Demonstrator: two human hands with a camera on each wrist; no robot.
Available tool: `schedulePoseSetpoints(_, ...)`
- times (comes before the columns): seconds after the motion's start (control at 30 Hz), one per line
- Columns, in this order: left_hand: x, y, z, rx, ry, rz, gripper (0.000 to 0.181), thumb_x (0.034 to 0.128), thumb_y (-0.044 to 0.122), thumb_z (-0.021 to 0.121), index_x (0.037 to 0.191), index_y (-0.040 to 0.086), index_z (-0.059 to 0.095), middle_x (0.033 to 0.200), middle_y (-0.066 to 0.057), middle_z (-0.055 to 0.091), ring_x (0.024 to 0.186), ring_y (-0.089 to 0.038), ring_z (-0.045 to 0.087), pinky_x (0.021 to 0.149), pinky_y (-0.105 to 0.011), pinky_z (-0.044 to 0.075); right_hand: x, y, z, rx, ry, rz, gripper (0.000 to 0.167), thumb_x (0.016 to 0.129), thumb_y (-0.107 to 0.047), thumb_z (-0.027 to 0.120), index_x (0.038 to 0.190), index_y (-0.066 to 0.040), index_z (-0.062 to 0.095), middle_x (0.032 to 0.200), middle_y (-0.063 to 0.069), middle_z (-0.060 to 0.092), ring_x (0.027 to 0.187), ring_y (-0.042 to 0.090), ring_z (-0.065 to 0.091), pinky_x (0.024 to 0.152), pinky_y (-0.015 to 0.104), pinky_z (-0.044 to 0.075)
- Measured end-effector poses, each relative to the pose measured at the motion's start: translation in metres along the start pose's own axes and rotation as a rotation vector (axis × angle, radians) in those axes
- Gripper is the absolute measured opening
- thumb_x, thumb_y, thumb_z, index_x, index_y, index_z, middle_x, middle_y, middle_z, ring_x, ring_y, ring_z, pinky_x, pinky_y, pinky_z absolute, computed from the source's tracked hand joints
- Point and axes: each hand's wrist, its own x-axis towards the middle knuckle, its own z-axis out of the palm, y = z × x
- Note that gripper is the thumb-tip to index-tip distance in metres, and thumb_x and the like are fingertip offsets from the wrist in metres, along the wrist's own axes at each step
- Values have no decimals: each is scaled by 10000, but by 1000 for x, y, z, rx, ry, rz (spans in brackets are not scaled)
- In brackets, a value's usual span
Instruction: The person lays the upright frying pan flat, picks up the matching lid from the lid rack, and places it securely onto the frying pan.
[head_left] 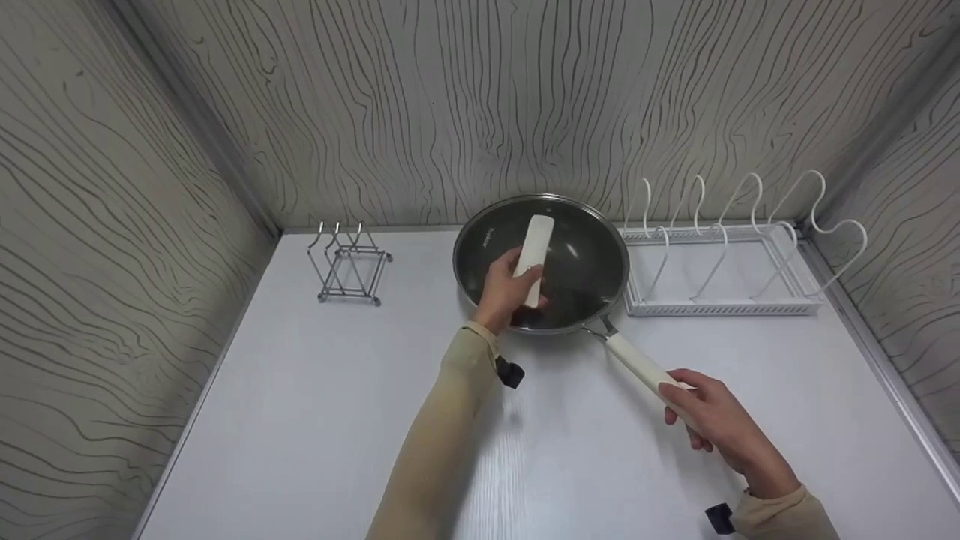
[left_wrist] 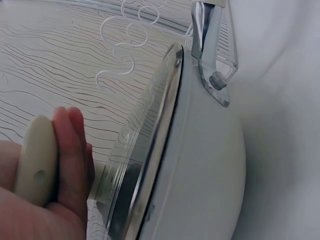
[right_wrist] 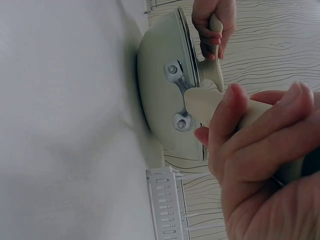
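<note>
A cream-coloured wok (head_left: 615, 324) sits on the white table with a glass lid (head_left: 581, 247) on top of it. My left hand (head_left: 510, 285) grips the long cream lid handle (head_left: 537, 240) above the glass; the left wrist view shows the fingers curled round that handle (left_wrist: 37, 160). Lower right, my right hand (head_left: 709, 412) holds the wok's long handle (head_left: 637, 364) near its free end. In the right wrist view the wok's side (right_wrist: 155, 75) shows two metal rivets where the handle joins, and the lid lies flush along the rim.
Right of the wok stands a white rack (head_left: 720, 307) with several wavy upright dividers, close to the wok's rim. A small metal wire rack (head_left: 352, 274) stands at the back left. Wood-grain panels (head_left: 420, 112) close off the back and both sides.
</note>
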Motion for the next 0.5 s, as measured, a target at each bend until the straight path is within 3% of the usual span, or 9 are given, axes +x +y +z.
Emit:
schedulePoseSetpoints(0.1, 0, -1, 0, -3, 5, -2, 588, 1021, 120, 649, 1554, 46, 413, 1225, -237, 655, 937, -453, 736, 650, -377, 647, 0, 0, 0, 5, -3, 1, 589, 1081, -324, 544, 1499, 68, 409, 777, 36, 656, 441, 77, 450, 411, 214, 395)
schedulePoseSetpoints(0.3, 0, 1, 0, 12, 5, -1, 589, 1022, 123, 649, 1556, 50, 413, 1235, -250, 658, 713, -250, 723, 700, -446, 651, 0, 0, -1, 17, -5, 2, 593, 1083, -321, 542, 1507, 69, 401, 777, 34, 655, 445, 76, 446, 413, 215, 395)
schedulePoseSetpoints(0.4, 0, 1, 0, 17, 5, -8, 600, 1023, 128, 645, 1566, 56, 400, 1236, -248, 660, 738, -270, 726, 702, -444, 650, 1, 1, -1, 12, -9, 1, 598, 1084, -322, 539, 1510, 71, 394, 779, 29, 656, 446, 74, 449, 414, 215, 398)
schedulePoseSetpoints(0.5, -1, -1, -1, 18, -11, -10, 601, 1031, 137, 636, 1573, 61, 388, 1250, -255, 648, 889, -373, 739, 680, -398, 649, 0, 1, 0, 17, -11, 0, 594, 1083, -317, 541, 1507, 73, 398, 779, 36, 657, 441, 71, 443, 412, 210, 390)
